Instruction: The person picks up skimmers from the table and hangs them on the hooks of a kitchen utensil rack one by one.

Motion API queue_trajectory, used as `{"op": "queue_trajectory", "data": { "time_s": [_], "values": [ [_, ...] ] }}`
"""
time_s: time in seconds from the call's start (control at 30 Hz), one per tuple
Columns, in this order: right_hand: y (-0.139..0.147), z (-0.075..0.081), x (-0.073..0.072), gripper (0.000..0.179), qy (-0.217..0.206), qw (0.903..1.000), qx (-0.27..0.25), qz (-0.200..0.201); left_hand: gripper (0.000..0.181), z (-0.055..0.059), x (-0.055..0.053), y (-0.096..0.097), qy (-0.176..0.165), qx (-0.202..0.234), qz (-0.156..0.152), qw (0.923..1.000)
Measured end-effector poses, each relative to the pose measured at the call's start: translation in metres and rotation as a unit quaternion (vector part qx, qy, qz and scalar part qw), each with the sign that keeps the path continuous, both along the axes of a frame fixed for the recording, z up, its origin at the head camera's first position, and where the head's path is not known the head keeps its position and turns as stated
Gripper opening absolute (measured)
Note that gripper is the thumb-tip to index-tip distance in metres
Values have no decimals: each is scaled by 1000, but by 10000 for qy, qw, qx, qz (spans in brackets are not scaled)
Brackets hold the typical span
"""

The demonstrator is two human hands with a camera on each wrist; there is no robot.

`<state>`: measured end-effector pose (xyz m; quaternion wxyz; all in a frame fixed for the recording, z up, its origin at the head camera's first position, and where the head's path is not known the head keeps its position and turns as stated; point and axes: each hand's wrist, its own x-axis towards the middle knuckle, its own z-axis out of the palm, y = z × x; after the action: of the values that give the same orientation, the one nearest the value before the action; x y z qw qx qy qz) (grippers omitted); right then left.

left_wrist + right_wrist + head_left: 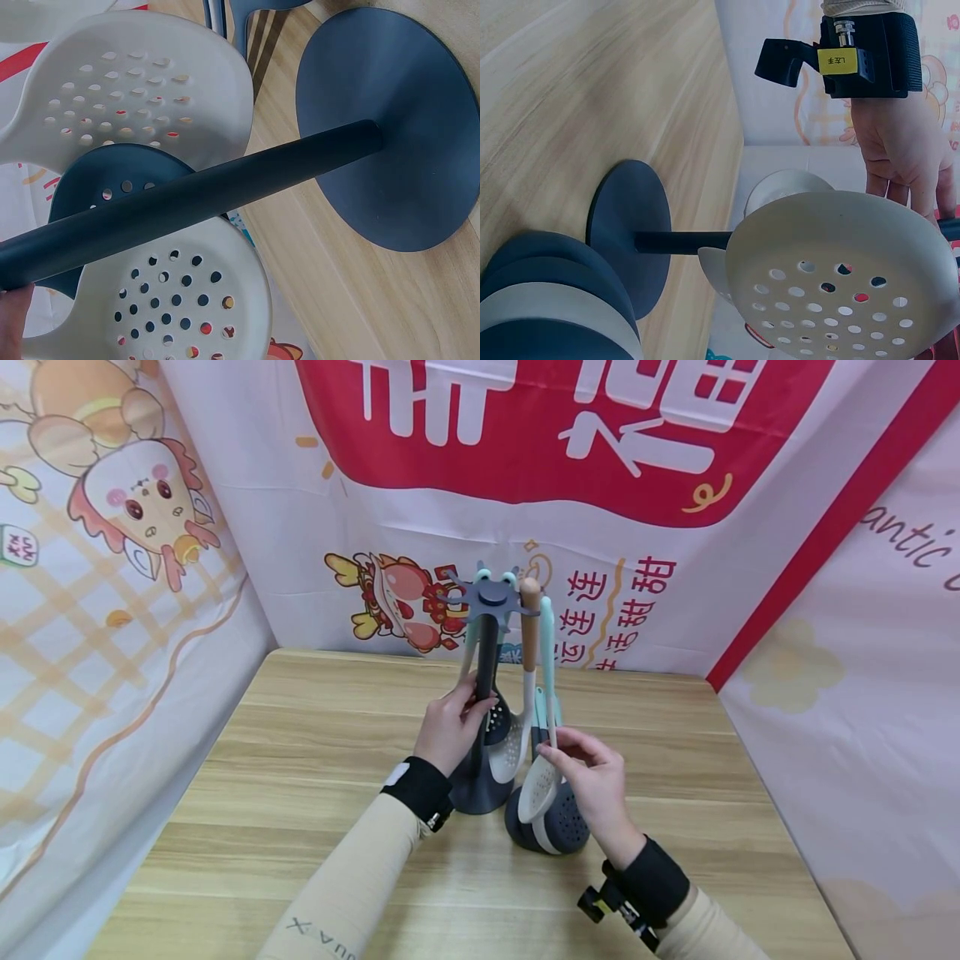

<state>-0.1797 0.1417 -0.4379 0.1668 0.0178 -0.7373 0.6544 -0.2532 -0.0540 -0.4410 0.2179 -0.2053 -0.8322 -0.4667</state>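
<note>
My left hand (452, 724) grips the pole of a dark grey utensil stand (480, 789), which has a round base and a hooked top. From the hooks hang several utensils, among them a white slotted spoon (510, 752) with a wooden handle and a dark skimmer (497, 725). At the stand's right, my right hand (596, 774) pinches the pale shaft of a white skimmer (538, 789) with a mint handle. That skimmer's perforated head (840, 277) fills the lower right wrist view. Its handle top is level with the hooks; whether it hangs on one, I cannot tell.
Right of the base, a cluster of dark rounded pieces (567, 822) with a white band sits on the wooden table (337, 860). Mint-topped handles (539, 706) rise behind it. A printed cloth (300, 568) hangs along the table's back edge.
</note>
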Motion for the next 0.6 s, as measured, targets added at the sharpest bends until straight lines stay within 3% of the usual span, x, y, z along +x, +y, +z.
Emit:
{"op": "queue_trajectory", "data": {
  "time_s": [0.6],
  "values": [
    [-2, -1, 0, 26, -178, 9998, 58, -102, 31, -1, -1, 0, 31, -31, 70, 10000]
  ]
}}
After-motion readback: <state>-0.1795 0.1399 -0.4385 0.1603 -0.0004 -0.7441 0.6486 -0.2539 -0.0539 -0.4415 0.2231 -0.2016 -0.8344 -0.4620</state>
